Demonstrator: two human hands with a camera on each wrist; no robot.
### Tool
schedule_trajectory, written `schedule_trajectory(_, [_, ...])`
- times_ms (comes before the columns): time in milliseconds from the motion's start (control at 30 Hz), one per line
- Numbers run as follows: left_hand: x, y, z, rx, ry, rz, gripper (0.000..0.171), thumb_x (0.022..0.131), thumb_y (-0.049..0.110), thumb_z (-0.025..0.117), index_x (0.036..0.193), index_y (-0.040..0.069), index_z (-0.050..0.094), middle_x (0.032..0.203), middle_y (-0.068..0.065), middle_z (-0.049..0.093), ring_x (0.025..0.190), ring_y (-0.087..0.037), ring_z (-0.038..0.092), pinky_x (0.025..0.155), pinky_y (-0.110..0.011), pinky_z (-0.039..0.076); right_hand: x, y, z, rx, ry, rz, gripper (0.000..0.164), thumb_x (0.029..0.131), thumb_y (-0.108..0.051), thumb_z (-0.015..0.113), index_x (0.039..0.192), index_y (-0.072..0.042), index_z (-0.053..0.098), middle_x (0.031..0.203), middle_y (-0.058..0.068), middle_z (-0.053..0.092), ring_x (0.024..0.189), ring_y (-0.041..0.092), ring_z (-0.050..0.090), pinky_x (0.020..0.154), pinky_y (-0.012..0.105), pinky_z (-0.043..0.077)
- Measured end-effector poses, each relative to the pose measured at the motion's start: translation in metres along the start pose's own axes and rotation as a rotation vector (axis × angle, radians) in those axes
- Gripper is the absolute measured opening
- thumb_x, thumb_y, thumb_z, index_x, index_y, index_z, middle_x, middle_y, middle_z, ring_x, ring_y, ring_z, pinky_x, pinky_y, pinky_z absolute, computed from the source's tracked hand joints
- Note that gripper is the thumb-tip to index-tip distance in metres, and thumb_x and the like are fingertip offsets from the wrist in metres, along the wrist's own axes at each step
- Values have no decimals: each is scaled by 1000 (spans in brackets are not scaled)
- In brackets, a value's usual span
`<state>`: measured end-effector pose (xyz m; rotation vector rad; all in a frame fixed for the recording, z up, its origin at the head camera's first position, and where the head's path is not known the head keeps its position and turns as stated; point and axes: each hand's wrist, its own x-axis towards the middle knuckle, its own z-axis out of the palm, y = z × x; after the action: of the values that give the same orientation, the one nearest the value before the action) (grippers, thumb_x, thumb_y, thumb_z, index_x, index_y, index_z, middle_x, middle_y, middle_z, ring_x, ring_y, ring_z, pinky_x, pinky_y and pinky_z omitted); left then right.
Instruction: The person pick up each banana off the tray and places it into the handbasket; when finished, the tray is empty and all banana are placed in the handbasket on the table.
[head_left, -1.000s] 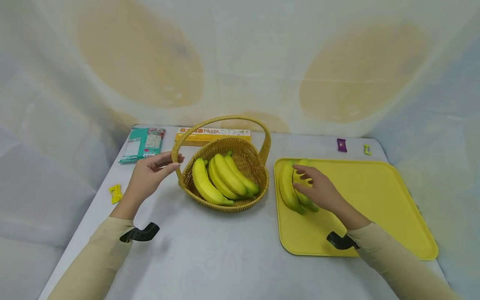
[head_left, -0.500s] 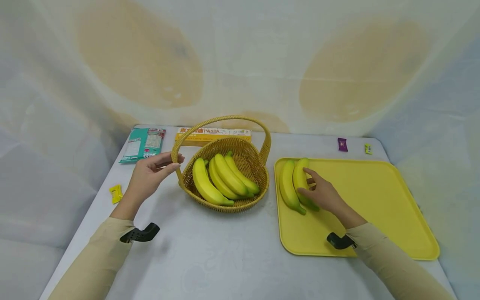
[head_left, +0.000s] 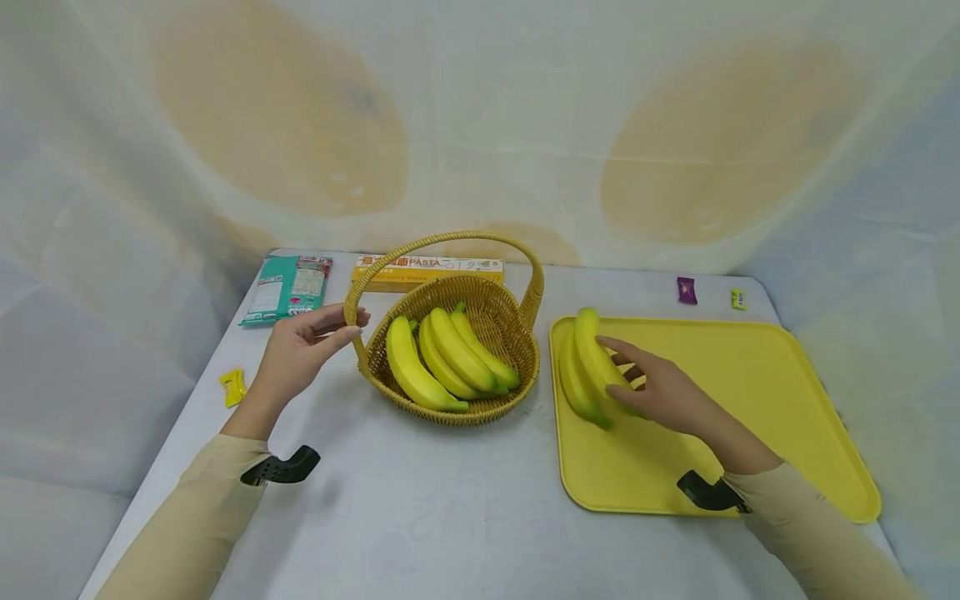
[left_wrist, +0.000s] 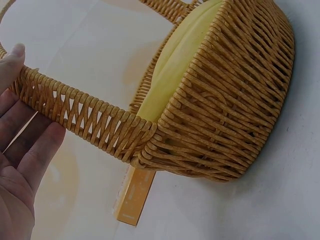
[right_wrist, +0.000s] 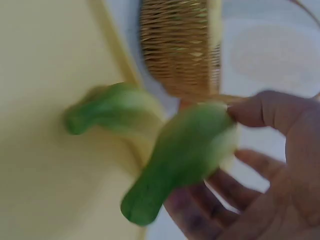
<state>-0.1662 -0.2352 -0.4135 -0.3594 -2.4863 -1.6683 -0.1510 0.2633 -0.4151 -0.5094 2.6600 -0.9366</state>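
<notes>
My left hand (head_left: 303, 346) pinches the left side of the woven basket's handle (head_left: 358, 308), thumb in front and fingers behind. Several bananas (head_left: 457, 350) lie in the wicker basket (head_left: 450, 415). On the right, my right hand (head_left: 663, 387) grips a banana (head_left: 596, 354) between thumb and fingers, its far end raised over the yellow tray (head_left: 720, 367). Another banana (head_left: 573, 387) lies on the tray's left side, partly covered by the held one. In the right wrist view the held banana's green stem (right_wrist: 145, 200) points away from the palm, blurred.
Behind the basket lies an orange and white pasta box (head_left: 431, 273). A teal packet (head_left: 288, 287) is at the back left, with a yellow-wrapped candy (head_left: 233, 387) nearer. Purple (head_left: 686, 290) and yellow-green candies (head_left: 738, 298) lie behind the tray. Fabric walls surround the table.
My right hand has come over the right-hand banana, taken hold of it and lifted it slightly, tilting it toward the other one. The left hand and basket have stayed in place.
</notes>
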Motion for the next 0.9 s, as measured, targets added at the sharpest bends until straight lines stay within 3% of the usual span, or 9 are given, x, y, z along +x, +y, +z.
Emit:
schedule_trajectory(167, [0, -2, 0, -5, -1, 8, 28, 99, 19, 70, 123, 5, 72, 117, -11, 74, 109, -5, 68, 92, -18, 54, -7, -19, -6, 10, -69, -123, 68, 97, -17, 70, 157, -21, 39, 137, 7, 59, 112, 25, 62, 87, 46, 57])
schedule_trajectory(333, [0, -2, 0, 2, -2, -2, 28, 99, 20, 70, 122, 6, 73, 117, -10, 74, 109, -5, 67, 92, -18, 54, -6, -38, -8, 23, -134, -219, 66, 97, -16, 69, 156, -22, 41, 144, 5, 55, 114, 25, 61, 86, 42, 57])
schedule_trajectory(633, [-1, -2, -1, -2, 1, -1, 28, 98, 20, 70, 123, 6, 73, 118, -10, 74, 110, -6, 67, 92, -18, 54, 25, -66, -1, -16, -182, -274, 65, 98, -18, 65, 158, -21, 40, 146, 3, 54, 119, 21, 59, 87, 40, 57])
schedule_trajectory(733, [0, -2, -1, -4, -1, -1, 28, 98, 21, 70, 123, 6, 73, 118, -9, 74, 110, -6, 67, 92, -19, 54, 41, -76, 4, -43, -181, -271, 63, 99, -19, 64, 157, -19, 40, 138, 4, 59, 115, 21, 60, 86, 37, 56])
schedule_trajectory(833, [0, -1, 0, -12, -6, -3, 29, 99, 21, 70, 123, 6, 73, 118, -10, 74, 110, -7, 68, 93, -19, 54, 59, -87, 11, -95, -186, -259, 63, 98, -21, 63, 157, -18, 41, 125, 3, 64, 98, 17, 61, 75, 33, 53])
schedule_trajectory(900, [0, -1, 0, -10, -6, -5, 29, 98, 21, 70, 123, 6, 73, 118, -10, 74, 110, -6, 68, 93, -18, 54, 71, -94, 15, -133, -202, -243, 62, 98, -23, 62, 157, -18, 41, 104, 2, 65, 78, 14, 56, 65, 30, 48])
